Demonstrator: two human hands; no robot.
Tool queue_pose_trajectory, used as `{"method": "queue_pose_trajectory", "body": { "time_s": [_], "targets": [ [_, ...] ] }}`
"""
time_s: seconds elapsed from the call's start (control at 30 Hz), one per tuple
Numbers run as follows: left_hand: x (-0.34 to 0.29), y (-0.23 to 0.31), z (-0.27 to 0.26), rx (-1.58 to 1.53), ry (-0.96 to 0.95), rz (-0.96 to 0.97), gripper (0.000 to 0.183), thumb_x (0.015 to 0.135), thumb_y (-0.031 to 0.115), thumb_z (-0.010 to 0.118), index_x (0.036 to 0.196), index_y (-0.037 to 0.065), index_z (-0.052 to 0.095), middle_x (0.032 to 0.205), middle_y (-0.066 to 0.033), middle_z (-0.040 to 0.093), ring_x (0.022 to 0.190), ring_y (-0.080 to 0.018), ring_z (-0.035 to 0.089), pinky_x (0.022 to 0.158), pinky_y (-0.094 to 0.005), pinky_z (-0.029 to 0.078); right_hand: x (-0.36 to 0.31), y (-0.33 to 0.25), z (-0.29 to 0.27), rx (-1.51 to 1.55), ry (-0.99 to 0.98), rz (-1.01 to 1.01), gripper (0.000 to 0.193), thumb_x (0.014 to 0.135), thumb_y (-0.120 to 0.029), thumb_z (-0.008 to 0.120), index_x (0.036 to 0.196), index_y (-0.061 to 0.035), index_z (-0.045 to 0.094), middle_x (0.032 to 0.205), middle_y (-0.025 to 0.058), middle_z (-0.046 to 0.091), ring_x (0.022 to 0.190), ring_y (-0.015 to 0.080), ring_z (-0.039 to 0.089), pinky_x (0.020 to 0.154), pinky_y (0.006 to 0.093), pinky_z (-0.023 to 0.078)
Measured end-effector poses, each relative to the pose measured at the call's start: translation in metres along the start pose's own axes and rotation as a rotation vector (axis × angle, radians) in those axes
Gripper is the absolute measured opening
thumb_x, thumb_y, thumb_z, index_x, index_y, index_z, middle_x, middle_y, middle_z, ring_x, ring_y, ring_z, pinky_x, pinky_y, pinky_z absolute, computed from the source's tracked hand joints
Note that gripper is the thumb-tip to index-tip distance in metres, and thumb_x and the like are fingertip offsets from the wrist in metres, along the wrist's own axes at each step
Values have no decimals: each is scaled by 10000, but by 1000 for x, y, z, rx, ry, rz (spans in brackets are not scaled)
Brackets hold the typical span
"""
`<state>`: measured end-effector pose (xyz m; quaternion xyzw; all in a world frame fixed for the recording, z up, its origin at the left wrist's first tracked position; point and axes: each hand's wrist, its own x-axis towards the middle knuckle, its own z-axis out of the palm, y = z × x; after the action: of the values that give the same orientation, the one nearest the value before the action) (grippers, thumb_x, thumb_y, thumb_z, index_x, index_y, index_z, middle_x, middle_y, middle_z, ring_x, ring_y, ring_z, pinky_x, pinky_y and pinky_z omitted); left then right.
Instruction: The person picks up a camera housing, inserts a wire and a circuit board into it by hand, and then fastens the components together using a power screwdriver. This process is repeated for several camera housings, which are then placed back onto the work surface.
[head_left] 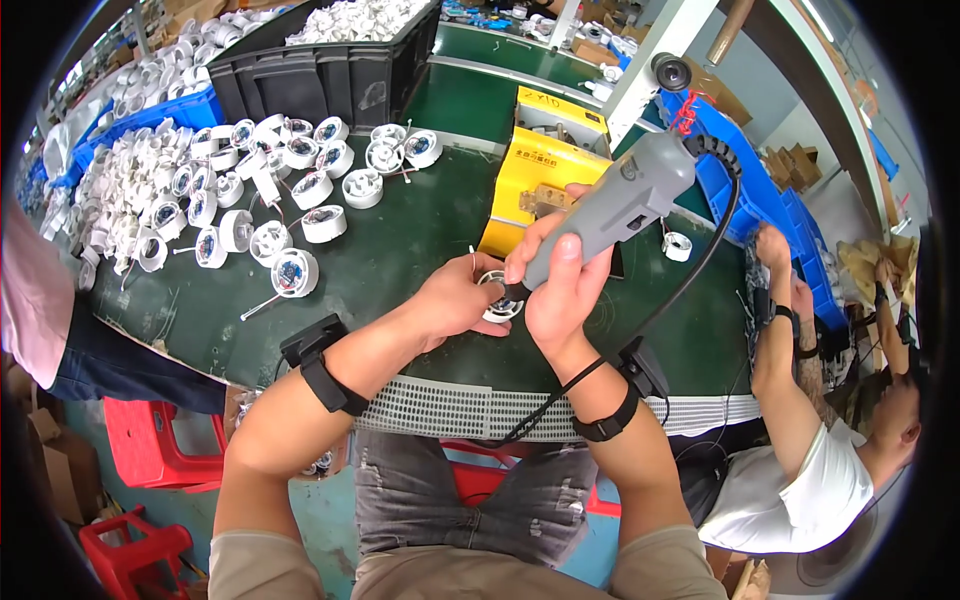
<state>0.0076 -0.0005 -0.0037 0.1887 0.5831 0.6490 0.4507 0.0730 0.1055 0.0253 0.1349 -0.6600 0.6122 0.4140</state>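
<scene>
My left hand (458, 302) is closed on a round white plastic housing (503, 312), held by its rim low over the green table. My right hand (568, 292) grips a grey electric screwdriver (625, 195), which slants down to the left. Its dark tip reaches into the housing, among the parts inside; exactly where it touches is hidden by my fingers. A coiled black cable (728, 200) runs from the tool's upper end. Just behind my hands stands an open yellow box (512, 205) with small metal parts in it.
Several white housings with circuit boards (293, 272) lie at the left, beside a heap of small white parts (135, 185). A black crate (300, 95) stands behind them. One white housing (677, 246) lies at the right. A co-worker's arm (778, 330) works there near blue bins (735, 185).
</scene>
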Motion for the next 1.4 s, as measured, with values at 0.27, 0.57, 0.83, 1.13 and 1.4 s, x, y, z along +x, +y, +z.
{"method": "queue_pose_trajectory", "body": {
  "time_s": [0.27, 0.57, 0.83, 1.13, 1.4],
  "targets": [
    [1, -1, 1, 28, 7, 15, 267, 940, 37, 484, 1177, -86, 471, 1061, -146, 559, 834, -224, 654, 716, -324, 619, -1, 2, 2, 51, -9, 23, 530, 980, -385, 477, 1293, 0, 290, 746, 84, 499, 531, 140, 499, 506, 279, 470],
    [-11, 22, -13, 547, 64, 123, 251, 884, 49, 516, 1115, -8, 595, 991, -167, 657, 847, -234, 683, 716, -351, 594, 0, -3, -12, 212, -71, 50, 667, 928, -546, 502, 1281, -5, 335, 775, 99, 529, 647, 180, 565, 621, 306, 493],
    [-37, 53, -53, 1266, 1092, 744, 716, 703, 57, 729, 1351, 94, 428, 1169, -242, 510, 982, -409, 581, 804, -460, 490, 28, 25, -185, -1000, 464, 141, 288, 825, -159, 686, 1075, -41, 606, 998, 111, 617, 946, 260, 610, 871, 366, 480],
    [-19, 10, -15, 1260, -6, 958, 108, 773, 141, 674, 855, 73, 661, 740, -95, 621, 669, -305, 622, 602, -389, 501, 1, 18, -261, -1409, 148, 363, 322, 745, -173, 734, 1035, -55, 659, 1052, 171, 640, 975, 333, 624, 872, 396, 493],
    [-27, 6, 16, 864, -177, 828, 543, 817, 214, 709, 1295, 84, 488, 1060, -101, 571, 832, -219, 635, 672, -365, 525, -23, -47, -96, -997, -39, 68, 332, 725, -215, 821, 761, -33, 546, 679, 72, 614, 559, 135, 584, 522, 278, 477]
  ]
}}
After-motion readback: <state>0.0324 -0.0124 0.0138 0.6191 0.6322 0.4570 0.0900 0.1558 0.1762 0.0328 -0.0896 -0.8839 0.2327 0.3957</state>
